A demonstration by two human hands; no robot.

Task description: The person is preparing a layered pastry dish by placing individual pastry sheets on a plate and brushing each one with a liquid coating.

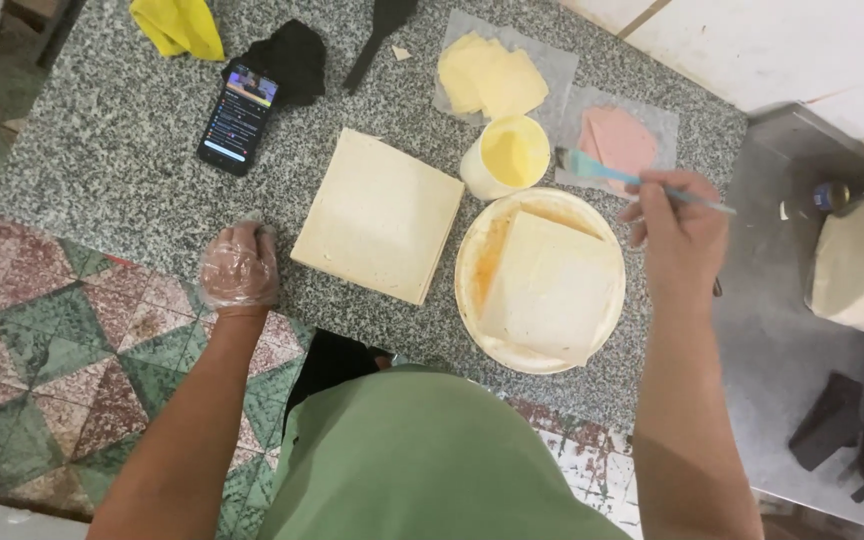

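Two hands were at work on the speckled stone bench (102, 150), with the round plate (472, 290) as the landmark. Far left of the plate, the left hand (239, 268), in a clear glove, rested curled and pressed on the bench, holding nothing. Between it and the plate lay a stack of square bread (380, 215). On the plate sat one square slice (550, 285), an orange smear beside it. Just above the plate stood a cup (505, 155) of yellow spread, with cheese slices (490, 78) and pink ham (619, 140) beyond. Right of the plate, the bare right hand (680, 228) pinched a brush (592, 170), bristles near the cup. Brushing well would probably mean light, even strokes out to the slice's corners, the plate kept steady.
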